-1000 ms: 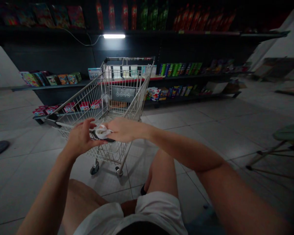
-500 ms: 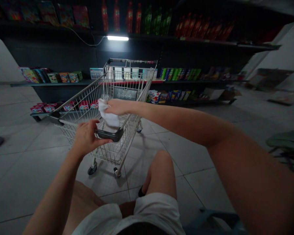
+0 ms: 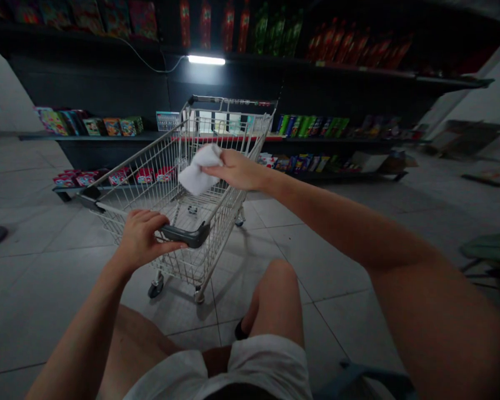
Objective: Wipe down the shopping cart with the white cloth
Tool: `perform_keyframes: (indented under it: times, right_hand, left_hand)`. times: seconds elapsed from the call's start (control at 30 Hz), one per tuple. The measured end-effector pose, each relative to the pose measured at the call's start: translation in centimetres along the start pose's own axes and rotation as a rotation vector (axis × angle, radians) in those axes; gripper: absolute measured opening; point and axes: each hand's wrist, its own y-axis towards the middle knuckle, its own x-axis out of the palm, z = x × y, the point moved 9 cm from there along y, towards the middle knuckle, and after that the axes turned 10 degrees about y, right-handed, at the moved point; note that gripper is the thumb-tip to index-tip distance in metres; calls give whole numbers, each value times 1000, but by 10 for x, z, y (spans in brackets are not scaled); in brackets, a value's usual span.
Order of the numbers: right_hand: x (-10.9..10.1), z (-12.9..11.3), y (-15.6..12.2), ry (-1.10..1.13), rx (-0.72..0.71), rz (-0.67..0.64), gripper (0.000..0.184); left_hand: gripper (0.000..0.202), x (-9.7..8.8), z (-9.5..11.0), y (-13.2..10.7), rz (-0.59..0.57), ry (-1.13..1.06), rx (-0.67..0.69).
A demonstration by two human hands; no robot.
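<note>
Dim shop aisle: dark shelving [image 3: 341, 83] full of colourful packs runs across the top of the frame, grey tiled floor [image 3: 45, 289] below. Mid-frame sits a silver wire shopping cart [image 3: 150, 172]. At lower left the left hand [image 3: 139, 239] is clamped on its black corner bumper [image 3: 187, 236], probably so the wheels don't wander. Dead centre, the right hand [image 3: 237, 169] pinches a crumpled white cloth [image 3: 198, 172] above the basket.

The right hand [image 3: 235, 169] lifts the white cloth [image 3: 198, 172] clear of the cart's dark front corner [image 3: 183, 234], up and away over the basket, arm stretching out. The left hand [image 3: 144, 239] shifts its grip, thumb now laid along that corner piece.
</note>
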Motion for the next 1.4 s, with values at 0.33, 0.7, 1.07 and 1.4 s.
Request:
perform_keyframes:
  times: [0.33, 0.7, 1.07, 1.4]
  right_hand:
    - [35, 20, -64, -350, -197, -360, 29]
    - [77, 18, -50, -1054, -499, -507, 30]
    - [56, 49, -35, -973, -729, -165, 50]
    - [-17, 79, -2, -938, -553, 410, 47]
  left_hand:
    - [63, -5, -2, 2, -95, 7, 32]
    - [57, 14, 65, 27, -524, 222, -22]
    - [53, -9, 74, 19, 9, 104, 246]
    - [39, -20, 55, 5, 122, 42, 308]
